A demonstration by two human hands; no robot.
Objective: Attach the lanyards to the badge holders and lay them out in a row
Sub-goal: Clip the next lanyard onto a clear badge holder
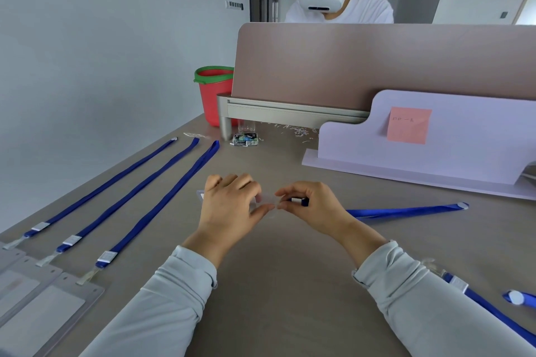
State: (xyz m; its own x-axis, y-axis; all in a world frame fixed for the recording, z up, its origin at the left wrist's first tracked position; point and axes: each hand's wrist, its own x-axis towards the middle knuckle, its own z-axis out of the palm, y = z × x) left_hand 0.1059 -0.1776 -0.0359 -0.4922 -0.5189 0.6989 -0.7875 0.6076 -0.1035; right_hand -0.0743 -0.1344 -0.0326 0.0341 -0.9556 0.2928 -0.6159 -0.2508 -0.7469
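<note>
1. Table [278, 284]: three finished lanyards [162, 191] with holders [43, 313] lie in a row at left.
2. Left hand [229, 209] curled over a clear holder [200, 193] at centre.
3. Right hand [310, 206] pinches the strap end [300, 201] of the lanyard [406, 211] trailing right.

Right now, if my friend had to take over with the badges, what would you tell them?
Left hand: holds a clear badge holder flat on the table.
Right hand: pinches the clip end of a blue lanyard; its strap trails right across the table.
Done: three finished lanyards with holders lie in a row on the left.
Left: finish clipping this one and lay it beside the row. At least one more loose lanyard waits at the right edge; I cannot see a holder for it.
</note>
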